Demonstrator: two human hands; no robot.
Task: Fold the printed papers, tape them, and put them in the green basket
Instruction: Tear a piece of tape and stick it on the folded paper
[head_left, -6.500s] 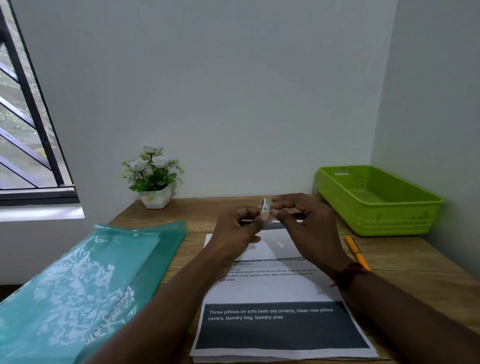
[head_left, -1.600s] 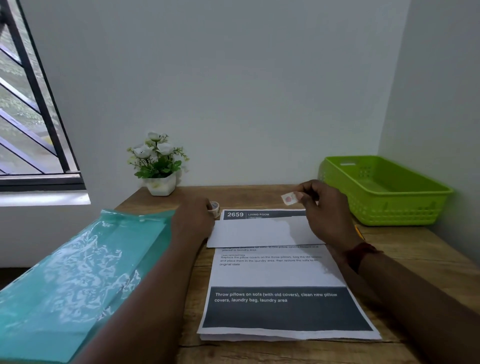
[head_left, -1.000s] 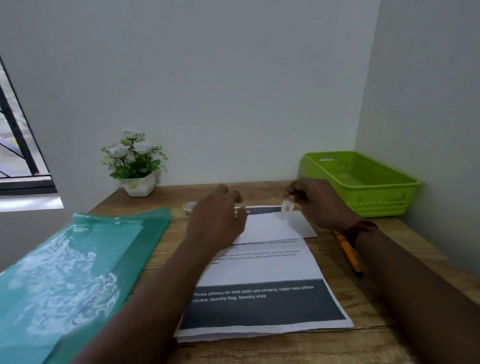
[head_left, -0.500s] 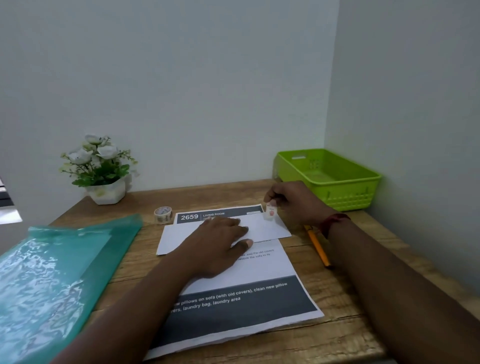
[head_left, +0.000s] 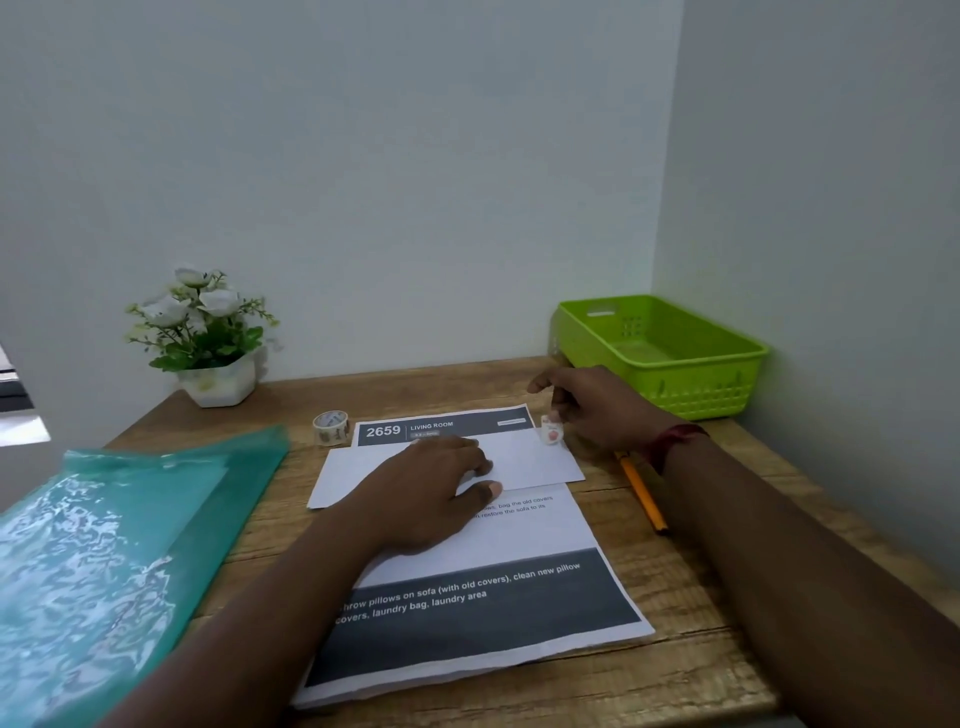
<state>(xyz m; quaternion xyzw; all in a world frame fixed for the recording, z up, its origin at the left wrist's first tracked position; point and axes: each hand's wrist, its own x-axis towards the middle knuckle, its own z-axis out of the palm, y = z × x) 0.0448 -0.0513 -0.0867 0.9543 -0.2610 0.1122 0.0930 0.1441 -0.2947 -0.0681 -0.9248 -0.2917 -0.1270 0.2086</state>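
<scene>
Now the left hand (head_left: 431, 493) presses straight fingers (head_left: 467, 457) on the folded paper (head_left: 530, 460) atop the printed stack (head_left: 535, 530) on the table (head_left: 675, 665); the right hand (head_left: 587, 410) pinches a tape piece (head_left: 551, 431) at its far right corner

potted white flowers (head_left: 208, 338): back left | teal plastic folder (head_left: 104, 545): front left | orange pencil (head_left: 644, 493): right

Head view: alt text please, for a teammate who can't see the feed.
The left hand presses flat on a folded paper lying across the printed papers, while the right hand pinches a piece of tape at its far right corner. A tape roll, orange pencil and green basket sit on the wooden desk.
</scene>
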